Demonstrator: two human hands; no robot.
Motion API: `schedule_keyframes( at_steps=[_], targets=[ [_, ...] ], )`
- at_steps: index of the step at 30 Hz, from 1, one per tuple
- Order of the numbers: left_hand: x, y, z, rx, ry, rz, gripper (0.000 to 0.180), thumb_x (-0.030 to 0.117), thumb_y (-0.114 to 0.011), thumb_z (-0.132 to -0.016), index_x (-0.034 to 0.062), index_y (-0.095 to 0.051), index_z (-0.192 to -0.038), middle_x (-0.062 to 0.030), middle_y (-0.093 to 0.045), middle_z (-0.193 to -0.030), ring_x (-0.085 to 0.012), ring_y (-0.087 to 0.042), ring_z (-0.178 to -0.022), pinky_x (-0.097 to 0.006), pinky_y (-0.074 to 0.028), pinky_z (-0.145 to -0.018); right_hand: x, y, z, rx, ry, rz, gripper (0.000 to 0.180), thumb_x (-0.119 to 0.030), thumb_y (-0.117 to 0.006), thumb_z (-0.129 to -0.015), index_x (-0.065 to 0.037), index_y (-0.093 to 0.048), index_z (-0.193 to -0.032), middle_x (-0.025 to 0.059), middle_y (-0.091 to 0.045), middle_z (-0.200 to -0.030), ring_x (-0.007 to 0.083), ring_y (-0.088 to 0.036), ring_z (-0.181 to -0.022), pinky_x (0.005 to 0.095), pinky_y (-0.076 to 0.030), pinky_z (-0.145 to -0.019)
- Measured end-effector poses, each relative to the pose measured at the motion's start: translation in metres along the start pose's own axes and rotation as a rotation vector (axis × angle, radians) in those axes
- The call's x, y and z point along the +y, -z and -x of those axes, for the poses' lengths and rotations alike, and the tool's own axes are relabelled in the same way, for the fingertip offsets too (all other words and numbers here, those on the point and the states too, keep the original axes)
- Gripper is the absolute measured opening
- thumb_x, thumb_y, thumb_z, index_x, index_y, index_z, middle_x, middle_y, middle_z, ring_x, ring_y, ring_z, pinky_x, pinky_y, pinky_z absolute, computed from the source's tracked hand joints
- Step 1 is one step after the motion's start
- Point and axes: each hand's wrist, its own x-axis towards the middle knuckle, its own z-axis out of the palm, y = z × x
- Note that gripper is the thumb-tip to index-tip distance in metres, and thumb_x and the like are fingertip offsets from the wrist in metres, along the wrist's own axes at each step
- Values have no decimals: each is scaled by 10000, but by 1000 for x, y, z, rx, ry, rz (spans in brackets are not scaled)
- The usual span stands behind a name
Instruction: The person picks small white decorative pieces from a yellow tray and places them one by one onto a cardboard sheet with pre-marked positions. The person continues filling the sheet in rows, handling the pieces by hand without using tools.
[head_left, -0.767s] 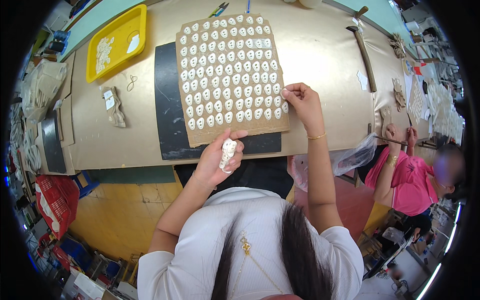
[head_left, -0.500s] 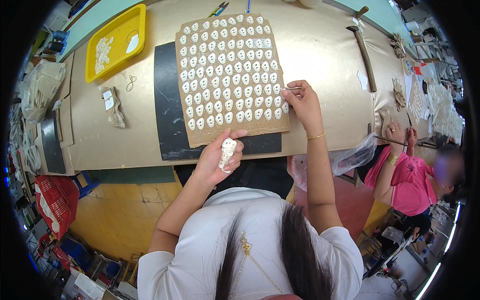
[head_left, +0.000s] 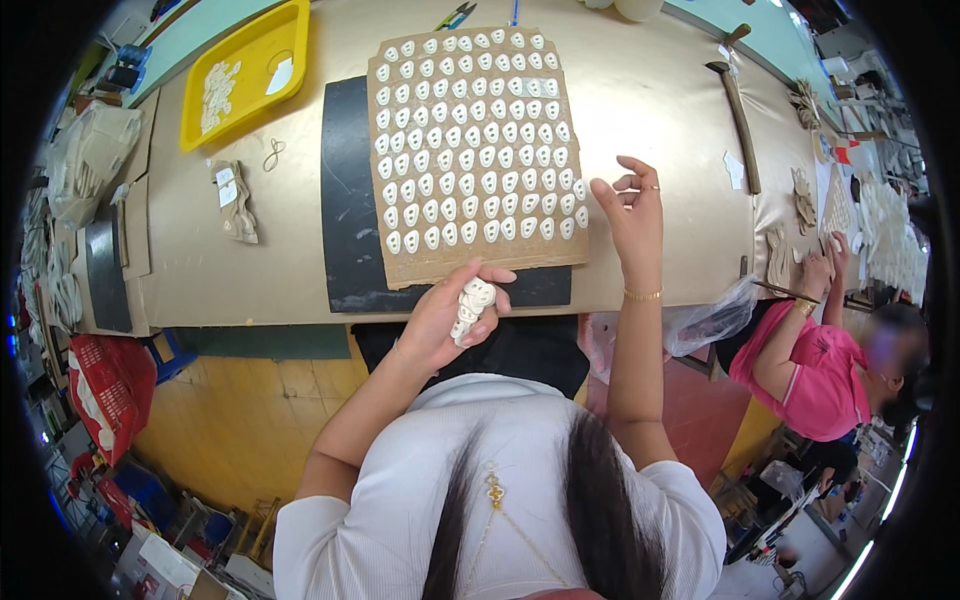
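Lifted off the lower right edge of the cardboard sheet (head_left: pixel 470 150), the right hand (head_left: pixel 632 205) now hangs just past that edge with its fingers spread and nothing between them, where a moment ago the fingertips pressed down at the last row of small white oval pieces (head_left: pixel 480 180). That row now runs out to the sheet's right border, so the piece it was setting appears to be down, and the open grip reads as free for another. The left hand (head_left: pixel 445 315) has barely shifted: its grip is closed around a short stack of white pieces (head_left: pixel 472 305), held upright just below the near edge of the sheet and over the front rim of the tabletop (head_left: pixel 660 110). From that stack the filled rows lie directly ahead, on the cardboard that rests on a dark mat (head_left: pixel 345 200). Far to the left of the holding grip sits a yellow tray (head_left: pixel 250 70) with more white pieces, and off to the right of the free grip a hammer (head_left: pixel 738 120) lies on the tabletop, both untouched. Beyond it a person in a pink top (head_left: pixel 815 375) works at their own spot.
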Motion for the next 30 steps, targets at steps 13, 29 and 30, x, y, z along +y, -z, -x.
schedule_keyframes(
  at_steps=[13,29,30],
  targets=[
    [-1,-18,1,194,16,-248,313,258,-381,-1022,5,-556,-966,-59,-537,-696,-105,-482,-462,-221,-356,-359,-57,-21,63,-843,606,356,181,-115,-731,-697,-41,-654,-844,87,-553,-886,275,-570,-868,380,-468,-758],
    [4,-12,-2,70,49,-85,329,264,-462,-1002,-43,-580,-1032,-105,-608,-774,-90,-476,-474,-197,-347,-359,-17,2,0,-280,-3,-186,232,-97,-640,-892,9,-630,-1099,5,-636,-883,73,-568,-782,216,-476,-728],
    [5,-12,-2,75,48,-86,325,260,-466,-1001,-43,-580,-1029,-103,-605,-769,-90,-474,-474,-197,-346,-360,-12,4,-8,-247,-14,-182,226,-90,-635,-891,19,-629,-1089,15,-643,-880,74,-571,-772,215,-481,-721]
  ],
)
